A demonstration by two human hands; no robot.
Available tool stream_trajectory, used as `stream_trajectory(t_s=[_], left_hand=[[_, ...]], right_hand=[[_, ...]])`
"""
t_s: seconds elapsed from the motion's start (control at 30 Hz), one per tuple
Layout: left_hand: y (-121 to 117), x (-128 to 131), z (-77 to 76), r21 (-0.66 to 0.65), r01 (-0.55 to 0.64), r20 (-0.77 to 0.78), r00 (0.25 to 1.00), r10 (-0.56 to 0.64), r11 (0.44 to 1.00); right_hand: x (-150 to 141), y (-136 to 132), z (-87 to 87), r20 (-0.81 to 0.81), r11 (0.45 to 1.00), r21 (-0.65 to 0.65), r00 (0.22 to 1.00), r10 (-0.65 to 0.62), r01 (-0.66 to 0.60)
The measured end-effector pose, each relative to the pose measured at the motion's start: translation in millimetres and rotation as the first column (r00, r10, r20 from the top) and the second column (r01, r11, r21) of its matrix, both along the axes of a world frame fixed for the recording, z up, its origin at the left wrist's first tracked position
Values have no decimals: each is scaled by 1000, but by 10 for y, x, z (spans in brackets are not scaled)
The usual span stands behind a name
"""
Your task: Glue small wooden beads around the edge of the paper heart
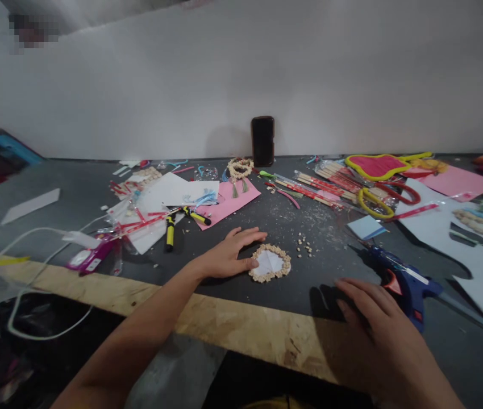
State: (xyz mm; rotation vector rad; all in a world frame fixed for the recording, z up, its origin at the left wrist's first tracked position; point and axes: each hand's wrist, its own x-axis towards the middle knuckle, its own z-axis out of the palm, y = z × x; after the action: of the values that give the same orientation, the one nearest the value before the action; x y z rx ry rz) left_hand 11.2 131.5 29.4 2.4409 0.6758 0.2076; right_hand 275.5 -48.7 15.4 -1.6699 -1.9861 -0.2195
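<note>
A round white paper piece [269,262] lies on the dark table, edged with small pale pieces like beads or seeds. At its left edge, my left hand [230,254] rests with fingers spread, the thumb touching the rim. Several loose pale pieces [304,245] are scattered to its right. My right hand [371,304] hovers above the table's front right, fingers stretched out and holding nothing. Just beyond it lies a blue hot glue gun [412,287] with an orange trigger, partly behind the hand. A small light-blue paper pad [366,227] sits near its nozzle.
A phone [263,141] leans against the wall behind a beaded ring [240,167]. Pink paper [235,199], yellow-black cutters [170,232], wrapped chopsticks [305,190] and scissors [375,203] clutter the back. A white cable [32,278] hangs over the wooden front edge [241,318] at left.
</note>
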Motion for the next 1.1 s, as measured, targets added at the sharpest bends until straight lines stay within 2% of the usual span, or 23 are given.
stream_trajectory(t_s=[0.1,0.2,0.33,0.47,0.6,1.1], left_hand=[[-7,73,55,107,-3,21,1000,1,994],[-10,215,89,222,36,52,997,-49,974],[-14,401,21,309,38,108,991,-74,950],[-28,482,-81,311,1,133,990,-45,950],[-38,500,-98,285,6,130,991,-45,958],[-27,521,-145,252,8,124,991,-40,968]], right_hand=[[2,54,93,7,999,-54,1000,3,-3],[-38,156,143,18,993,-109,999,43,-40],[-161,366,126,33,977,-197,995,91,-83],[-264,597,98,29,955,-293,998,62,-50],[-314,730,78,-8,933,-361,1000,18,-19],[-395,761,-15,54,946,-322,998,-34,49]])
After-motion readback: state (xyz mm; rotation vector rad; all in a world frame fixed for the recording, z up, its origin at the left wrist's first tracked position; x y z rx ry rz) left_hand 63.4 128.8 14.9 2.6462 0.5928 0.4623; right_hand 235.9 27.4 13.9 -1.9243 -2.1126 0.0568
